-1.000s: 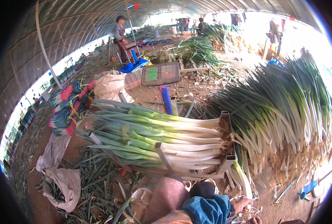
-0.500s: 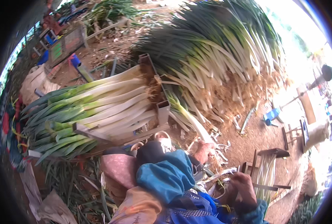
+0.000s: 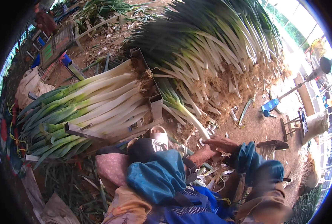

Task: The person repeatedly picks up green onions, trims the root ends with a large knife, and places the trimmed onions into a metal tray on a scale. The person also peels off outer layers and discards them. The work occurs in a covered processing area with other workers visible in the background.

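One leek [image 3: 193, 121] slants down from the far pile toward me, its white root end at my hands. My left hand [image 3: 203, 155], with a dark band on its wrist, is closed around the leek's lower end. Over that same end comes my right hand [image 3: 223, 143], fingers bent and closed on the stalk just above the left. The leek's roots are mostly hidden by the hands. Left of them, a metal rack [image 3: 156, 106] bears a layer of trimmed leeks [image 3: 110, 99], white ends toward the right.
A large heap of leeks [image 3: 211, 52] with brown roots lies at the back. A scale [image 3: 57, 45] stands at the far left. On the right are a blue-ended pole [image 3: 270, 106], a small stool [image 3: 294, 125] and a fan [image 3: 317, 48]. Leaf scraps [image 3: 74, 186] litter the ground.
My right hand has moved up and left, from beside my body onto the leek's lower end. The left hand keeps its hold. The whole view has shifted slightly.
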`<act>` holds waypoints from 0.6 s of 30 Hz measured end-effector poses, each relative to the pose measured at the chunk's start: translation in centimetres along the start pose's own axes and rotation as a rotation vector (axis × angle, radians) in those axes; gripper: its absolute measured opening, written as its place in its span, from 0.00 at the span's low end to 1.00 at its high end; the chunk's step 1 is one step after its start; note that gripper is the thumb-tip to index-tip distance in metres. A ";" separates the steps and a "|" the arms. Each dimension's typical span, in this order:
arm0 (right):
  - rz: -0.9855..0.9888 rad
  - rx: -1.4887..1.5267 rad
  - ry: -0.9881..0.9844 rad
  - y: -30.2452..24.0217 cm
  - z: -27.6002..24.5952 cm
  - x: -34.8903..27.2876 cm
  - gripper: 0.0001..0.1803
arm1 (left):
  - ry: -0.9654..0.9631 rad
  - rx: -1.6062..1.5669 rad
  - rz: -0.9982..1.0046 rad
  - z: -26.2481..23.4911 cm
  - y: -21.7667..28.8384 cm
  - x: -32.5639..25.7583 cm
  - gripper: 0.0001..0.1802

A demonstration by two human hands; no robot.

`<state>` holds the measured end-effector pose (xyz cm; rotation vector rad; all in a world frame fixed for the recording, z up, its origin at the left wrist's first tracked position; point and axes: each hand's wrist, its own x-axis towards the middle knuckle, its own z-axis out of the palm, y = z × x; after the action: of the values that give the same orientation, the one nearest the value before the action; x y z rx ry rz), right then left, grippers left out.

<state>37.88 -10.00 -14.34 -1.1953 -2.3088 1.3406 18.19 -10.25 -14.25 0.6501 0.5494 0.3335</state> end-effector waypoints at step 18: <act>0.574 0.736 0.389 -11.5 7.3 -5.7 0.29 | 0.692 -0.070 0.398 -10.0 -4.3 8.7 0.32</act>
<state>31.41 -21.67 -8.08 -1.6754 -1.0680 1.7057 19.95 -4.76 -26.98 0.5654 1.0622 0.9671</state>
